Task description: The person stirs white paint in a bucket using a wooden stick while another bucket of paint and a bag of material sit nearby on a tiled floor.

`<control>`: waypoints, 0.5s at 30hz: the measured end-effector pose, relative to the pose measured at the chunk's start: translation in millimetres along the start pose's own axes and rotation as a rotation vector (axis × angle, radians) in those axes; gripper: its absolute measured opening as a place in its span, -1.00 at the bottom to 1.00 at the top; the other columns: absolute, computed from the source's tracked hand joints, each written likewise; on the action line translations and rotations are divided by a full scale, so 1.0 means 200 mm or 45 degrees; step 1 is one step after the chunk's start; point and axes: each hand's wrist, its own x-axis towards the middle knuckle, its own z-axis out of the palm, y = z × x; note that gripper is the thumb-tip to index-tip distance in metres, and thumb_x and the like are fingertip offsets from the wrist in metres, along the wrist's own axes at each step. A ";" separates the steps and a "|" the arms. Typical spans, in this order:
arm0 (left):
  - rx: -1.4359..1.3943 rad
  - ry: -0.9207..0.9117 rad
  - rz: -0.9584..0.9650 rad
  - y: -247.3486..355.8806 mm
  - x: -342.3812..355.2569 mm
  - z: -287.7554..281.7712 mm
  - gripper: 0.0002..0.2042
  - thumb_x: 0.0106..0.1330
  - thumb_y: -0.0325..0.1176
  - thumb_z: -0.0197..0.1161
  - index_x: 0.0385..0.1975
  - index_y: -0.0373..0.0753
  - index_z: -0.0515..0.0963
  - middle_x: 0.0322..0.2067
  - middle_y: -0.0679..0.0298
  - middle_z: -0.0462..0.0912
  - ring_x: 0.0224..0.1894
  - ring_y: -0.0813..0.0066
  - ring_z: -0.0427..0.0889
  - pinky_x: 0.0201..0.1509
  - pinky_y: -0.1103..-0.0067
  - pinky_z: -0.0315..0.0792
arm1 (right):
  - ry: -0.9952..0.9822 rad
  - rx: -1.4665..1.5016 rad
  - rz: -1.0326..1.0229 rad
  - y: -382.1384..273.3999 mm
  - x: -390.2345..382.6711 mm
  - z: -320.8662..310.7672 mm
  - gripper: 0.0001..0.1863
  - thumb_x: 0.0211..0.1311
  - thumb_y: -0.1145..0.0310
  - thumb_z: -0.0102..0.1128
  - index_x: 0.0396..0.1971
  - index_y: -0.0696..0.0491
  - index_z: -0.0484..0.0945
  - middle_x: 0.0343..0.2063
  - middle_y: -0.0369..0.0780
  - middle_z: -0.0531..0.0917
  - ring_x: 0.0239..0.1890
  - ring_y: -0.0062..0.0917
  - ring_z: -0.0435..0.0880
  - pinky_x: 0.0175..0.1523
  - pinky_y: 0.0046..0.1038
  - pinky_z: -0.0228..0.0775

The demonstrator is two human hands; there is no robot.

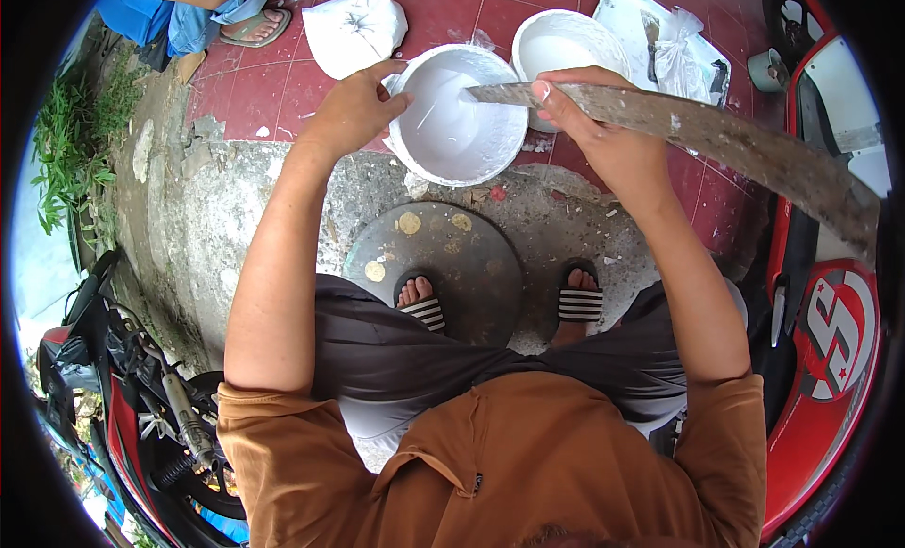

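A white bucket stands before me, with smooth white paint-like liquid inside. My left hand is at its left rim, thumb over the edge and the other fingers bent along the outer side, partly hidden. With my right hand I grip a long, worn wooden plank near its narrow end. That end reaches over the bucket's right rim, its tip at the white liquid. The plank's broad end slants out to the far right. Behind the plank is a second white bucket, with white material inside.
A tied white sack lies on red floor tiles. At the right back, a white board bears a clear plastic bag. Motorcycles flank me, one red. Another person's sandalled foot is at the upper left.
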 end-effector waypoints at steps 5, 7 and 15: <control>0.003 0.036 0.011 -0.03 0.01 0.00 -0.46 0.36 -0.14 0.33 0.32 -0.14 0.49 -0.25 0.08 0.70 -0.20 0.23 0.71 0.00 0.37 0.56 | -0.054 0.239 -0.061 0.00 0.00 0.06 -0.70 0.26 0.13 0.47 -0.25 0.07 0.78 -0.39 -0.26 0.80 -0.33 -0.53 0.77 -0.16 -0.49 0.58; -0.004 0.044 0.012 -0.05 0.02 0.00 -0.46 0.36 -0.14 0.33 0.32 -0.14 0.49 -0.26 0.08 0.70 -0.21 0.23 0.71 0.00 0.37 0.56 | -0.114 0.338 -0.097 -0.01 0.00 0.06 -0.70 0.26 0.14 0.47 -0.23 0.08 0.78 -0.39 -0.26 0.80 -0.33 -0.53 0.77 -0.16 -0.50 0.58; -0.085 -0.009 -0.033 -0.01 0.00 -0.01 -0.45 0.35 -0.13 0.33 0.32 -0.14 0.49 -0.28 0.09 0.70 -0.24 0.25 0.71 -0.03 0.37 0.57 | -0.175 0.012 0.139 0.00 -0.01 -0.04 -0.72 0.28 0.16 0.45 -0.23 0.09 0.77 -0.41 -0.26 0.79 -0.36 -0.56 0.74 -0.19 -0.52 0.55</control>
